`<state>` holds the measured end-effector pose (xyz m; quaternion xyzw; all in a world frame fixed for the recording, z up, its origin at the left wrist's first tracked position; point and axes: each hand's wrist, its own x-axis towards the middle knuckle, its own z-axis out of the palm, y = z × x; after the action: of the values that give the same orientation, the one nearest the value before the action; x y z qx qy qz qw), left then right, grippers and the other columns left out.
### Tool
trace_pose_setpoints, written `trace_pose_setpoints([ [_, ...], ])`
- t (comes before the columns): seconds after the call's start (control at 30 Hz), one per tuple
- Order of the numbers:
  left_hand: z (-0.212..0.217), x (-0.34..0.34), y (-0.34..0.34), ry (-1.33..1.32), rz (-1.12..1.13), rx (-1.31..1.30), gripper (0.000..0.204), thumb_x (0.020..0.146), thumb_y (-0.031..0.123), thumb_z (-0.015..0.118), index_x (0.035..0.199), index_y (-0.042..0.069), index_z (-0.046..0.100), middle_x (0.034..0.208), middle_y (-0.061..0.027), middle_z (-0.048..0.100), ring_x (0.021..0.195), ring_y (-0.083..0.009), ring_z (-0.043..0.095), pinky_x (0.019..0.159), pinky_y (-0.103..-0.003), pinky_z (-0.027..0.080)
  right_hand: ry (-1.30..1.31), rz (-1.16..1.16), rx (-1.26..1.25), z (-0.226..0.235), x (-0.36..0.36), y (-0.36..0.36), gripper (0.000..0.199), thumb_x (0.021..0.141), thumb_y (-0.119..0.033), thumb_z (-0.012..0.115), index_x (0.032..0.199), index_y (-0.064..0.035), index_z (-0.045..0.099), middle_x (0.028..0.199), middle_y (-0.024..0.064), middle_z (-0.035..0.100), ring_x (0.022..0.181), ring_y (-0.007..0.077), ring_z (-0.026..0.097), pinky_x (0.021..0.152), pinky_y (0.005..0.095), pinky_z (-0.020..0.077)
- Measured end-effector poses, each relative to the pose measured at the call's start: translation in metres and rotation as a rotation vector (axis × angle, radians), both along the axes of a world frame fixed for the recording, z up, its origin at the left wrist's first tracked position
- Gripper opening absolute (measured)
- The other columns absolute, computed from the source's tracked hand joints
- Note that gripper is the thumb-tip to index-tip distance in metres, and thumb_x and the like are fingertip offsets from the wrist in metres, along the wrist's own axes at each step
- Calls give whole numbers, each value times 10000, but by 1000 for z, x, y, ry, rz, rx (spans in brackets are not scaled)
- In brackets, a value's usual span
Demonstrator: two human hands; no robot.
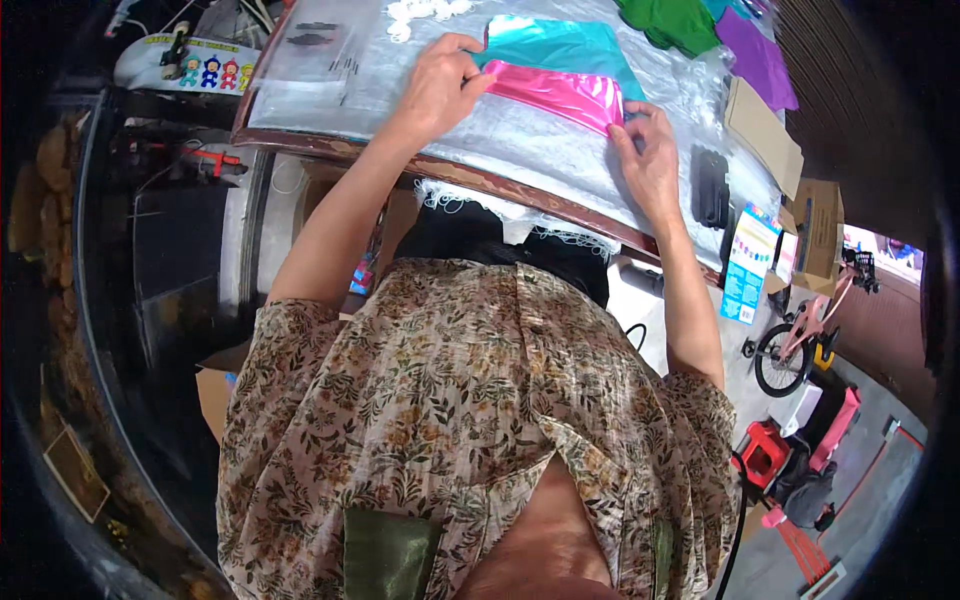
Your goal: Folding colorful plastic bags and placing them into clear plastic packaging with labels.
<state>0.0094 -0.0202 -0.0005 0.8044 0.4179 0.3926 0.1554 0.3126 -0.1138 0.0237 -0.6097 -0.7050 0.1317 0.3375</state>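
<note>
Pink shiny fabric [560,92] lies near the front edge of the table [480,175], overlapping a teal piece [560,45], with the left hand [440,85] pinching its left end and the right hand [650,160] pinching its right corner, both closed on the cloth. Being slick on the clear plastic sheet [540,150] covering the table, it could, I judge, slide or crease if one hand lets go or pulls unevenly. Green cloth [675,22] and purple cloth [755,55] crowd the far right corner, cardboard [762,130] and a black object [710,185] sit along the right edge, and white lace [425,12] lies at the far edge.
</note>
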Motion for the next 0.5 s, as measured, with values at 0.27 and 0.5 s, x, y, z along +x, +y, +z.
trace_pose_setpoints([
  [0.27,1,-7,-3,18,-74,-65,262,821,132,755,646,-23,638,1141,-157,679,1042,-365,618,929,-435,481,-13,-12,-59,0,-10,-17,182,842,-68,750,756,31,624,1063,169,641,965,304,614,834,389,477],
  [0.5,8,1,-4,127,-42,-1,252,824,142,749,661,-28,656,1149,-153,675,1022,-363,618,919,-446,482,-41,-85,76,-9,-9,-15,239,792,-80,787,681,18,599,1002,176,658,909,360,611,801,451,476],
])
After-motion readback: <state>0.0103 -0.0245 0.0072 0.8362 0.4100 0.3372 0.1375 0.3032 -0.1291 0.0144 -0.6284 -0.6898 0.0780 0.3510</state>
